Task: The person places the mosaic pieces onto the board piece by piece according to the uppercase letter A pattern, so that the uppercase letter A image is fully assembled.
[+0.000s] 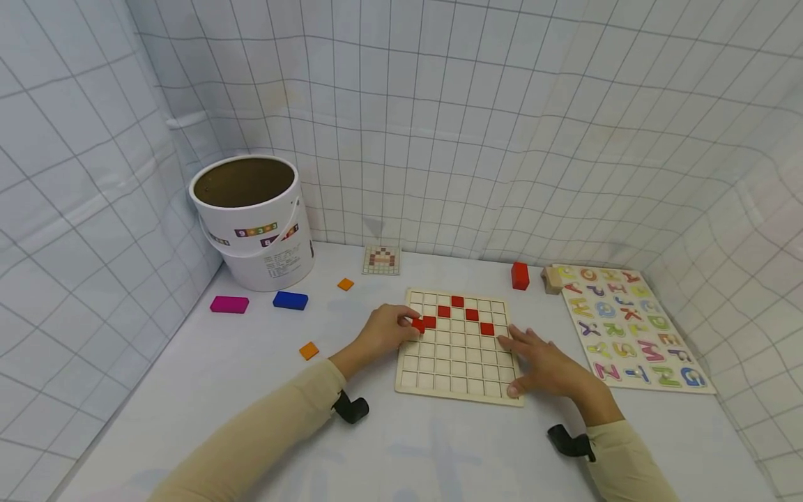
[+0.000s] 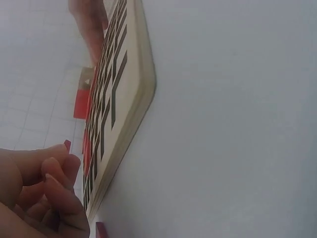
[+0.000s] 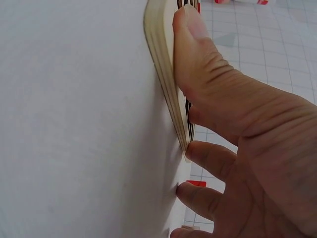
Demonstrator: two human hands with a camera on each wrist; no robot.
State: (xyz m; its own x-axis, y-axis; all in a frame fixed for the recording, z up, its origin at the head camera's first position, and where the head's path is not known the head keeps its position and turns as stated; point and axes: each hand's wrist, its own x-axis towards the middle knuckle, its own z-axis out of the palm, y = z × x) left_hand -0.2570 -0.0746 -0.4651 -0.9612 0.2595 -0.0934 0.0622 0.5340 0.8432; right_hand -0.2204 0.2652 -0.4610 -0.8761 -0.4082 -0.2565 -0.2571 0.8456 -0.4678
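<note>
One wooden grid board [image 1: 458,373], bearing five red tiles [image 1: 457,301] in a peaked line. One left hand [image 1: 384,329], at the board's left side, thumb and finger pinching a sixth red tile [image 1: 417,325] by the board's left-edge cells. One right hand [image 1: 546,366], fingers extended and spread, touching the board's right edge. Two orange tiles [image 1: 309,351], left of the board. One letter board [image 1: 635,341], right of the board.

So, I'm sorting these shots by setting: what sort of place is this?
Probably a staged tabletop play corner: white grid-lined cloth walls rise around a white surface bearing a square pale wooden grid board with red square tiles and a colourful alphabet puzzle board.
</note>
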